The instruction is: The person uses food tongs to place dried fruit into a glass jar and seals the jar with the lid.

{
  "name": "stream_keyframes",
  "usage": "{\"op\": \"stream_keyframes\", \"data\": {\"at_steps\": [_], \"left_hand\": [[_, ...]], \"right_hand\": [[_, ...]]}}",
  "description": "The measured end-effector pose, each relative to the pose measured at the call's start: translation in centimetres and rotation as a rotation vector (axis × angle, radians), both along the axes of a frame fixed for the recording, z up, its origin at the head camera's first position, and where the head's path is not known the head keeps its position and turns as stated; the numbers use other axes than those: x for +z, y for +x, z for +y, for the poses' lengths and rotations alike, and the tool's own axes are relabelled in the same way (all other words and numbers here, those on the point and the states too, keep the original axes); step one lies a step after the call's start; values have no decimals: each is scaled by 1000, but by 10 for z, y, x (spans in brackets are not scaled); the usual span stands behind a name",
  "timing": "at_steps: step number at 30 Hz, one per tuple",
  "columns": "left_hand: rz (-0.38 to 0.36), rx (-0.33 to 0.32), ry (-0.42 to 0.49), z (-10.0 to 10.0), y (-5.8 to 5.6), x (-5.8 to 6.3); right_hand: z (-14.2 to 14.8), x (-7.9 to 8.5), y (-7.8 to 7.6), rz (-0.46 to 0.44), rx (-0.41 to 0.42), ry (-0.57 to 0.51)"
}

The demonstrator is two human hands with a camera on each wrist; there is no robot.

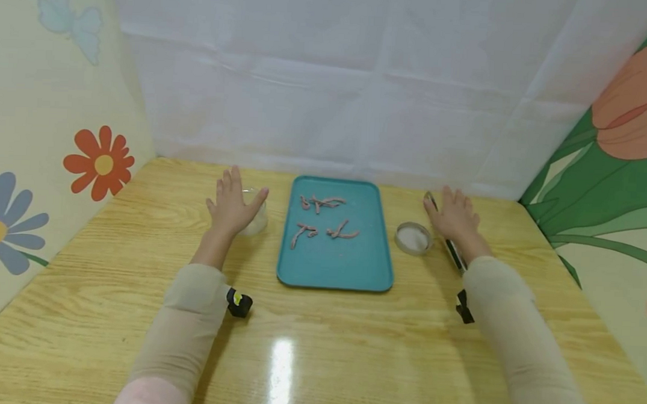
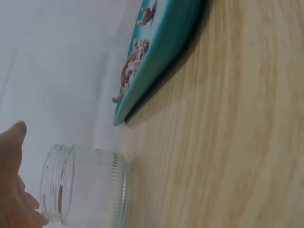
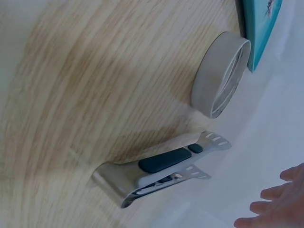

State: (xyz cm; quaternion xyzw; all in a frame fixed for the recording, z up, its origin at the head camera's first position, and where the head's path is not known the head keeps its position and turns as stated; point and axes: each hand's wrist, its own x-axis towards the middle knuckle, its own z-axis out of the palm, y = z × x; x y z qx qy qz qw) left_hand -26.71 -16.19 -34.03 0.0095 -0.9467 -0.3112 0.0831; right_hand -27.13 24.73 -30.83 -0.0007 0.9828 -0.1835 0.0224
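Head view: my left hand, fingers spread, hovers beside the clear glass jar. Next, the teal tray bears pinkish meat-like strips; then come the shallow round lid, metal tongs, and my right hand, fingers extended, just above them.

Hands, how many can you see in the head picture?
2: the left hand is by the glass jar, and the right hand is by the tongs. Neither is hidden.
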Motion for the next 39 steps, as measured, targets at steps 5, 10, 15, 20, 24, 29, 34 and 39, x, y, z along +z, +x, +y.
{"op": "stream_keyframes", "data": {"at_steps": [5, 10, 15, 20, 24, 29, 34, 39], "left_hand": [[7, 35, 120, -4, 2, -3], [45, 62, 223, -6, 2, -9], [78, 61, 331, -9, 3, -20], [73, 42, 416, -12, 2, -28], [59, 43, 481, -13, 2, -33], [69, 42, 541, -12, 3, -35], [83, 44, 549, -13, 4, -38], [84, 40, 570, -13, 6, -41]], "right_hand": [[10, -3, 3, -23, -31, -25], [16, -7, 8, -72, -68, -35], [22, -11, 12, -161, -101, -30], [29, -18, 13, -232, -124, 24], [35, -24, 13, -255, -128, 61], [38, -30, 15, -261, -149, 64], [38, -36, 15, -242, -188, 66], [37, -39, 12, -232, -217, 96]]}}
